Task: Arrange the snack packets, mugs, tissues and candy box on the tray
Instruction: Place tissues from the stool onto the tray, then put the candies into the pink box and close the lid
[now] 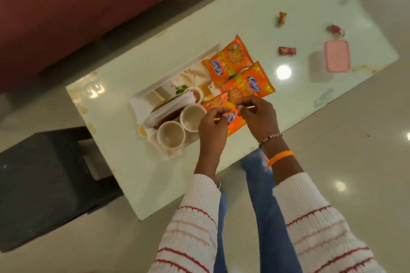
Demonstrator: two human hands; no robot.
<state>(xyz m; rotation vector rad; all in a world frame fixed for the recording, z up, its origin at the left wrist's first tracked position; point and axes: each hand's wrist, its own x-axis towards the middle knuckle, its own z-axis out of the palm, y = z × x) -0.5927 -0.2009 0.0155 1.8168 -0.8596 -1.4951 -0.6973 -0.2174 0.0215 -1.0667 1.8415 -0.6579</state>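
The third snack packet (224, 115), orange like the others, lies at the near right edge of the tray (175, 73), partly hidden under both hands. The left hand (213, 126) pinches its near end between fingertips and thumb, while the right hand (258, 115) pinches its far right side the same way; both sets of fingers are closed on the foil. Just beyond it, a second snack packet (248, 83) rests on the tray's right side, overlapping the rim, and a further snack packet (230, 60) lies behind that one, touching it.

To the left of the held packet stand two pale mugs, the nearer mug (170, 135) and the farther mug (193, 116), side by side and upright (both look empty). Behind them a folded stack of white tissues (168, 106) leans across a brown holder.

The tray sits on a glossy white surface (124, 162). Well apart to the right, the pink candy box (337, 55) lies near the surface's far edge with a clear lid-like piece just beside it. Three wrapped candies are scattered around it: one candy (287, 50) nearest the tray, another candy (282, 18) farther back, and a third candy (335, 29) just behind the box.
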